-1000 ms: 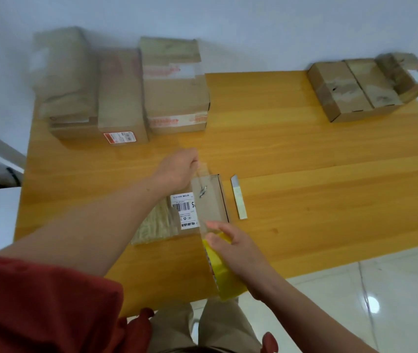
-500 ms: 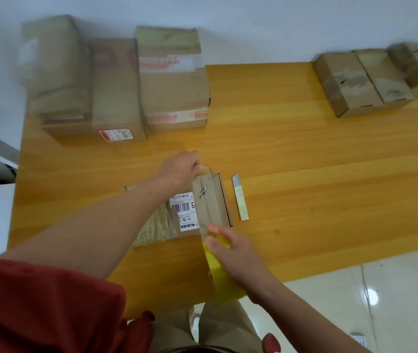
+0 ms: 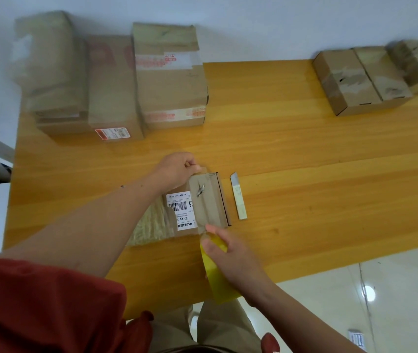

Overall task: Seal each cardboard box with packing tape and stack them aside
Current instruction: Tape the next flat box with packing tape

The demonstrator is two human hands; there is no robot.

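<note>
Yellow tape roll (image 3: pixel 217 278), orange-brown table (image 3: pixel 304 154)

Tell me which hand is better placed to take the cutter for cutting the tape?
Probably the right hand: the cutter lies on its side of the small box, though it grips the tape roll. The left hand pinches the tape end.

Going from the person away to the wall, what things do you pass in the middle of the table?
Yellow tape roll in the right hand → small labelled cardboard box, left hand pinching tape at its far end → tall taped box by the wall.
</note>
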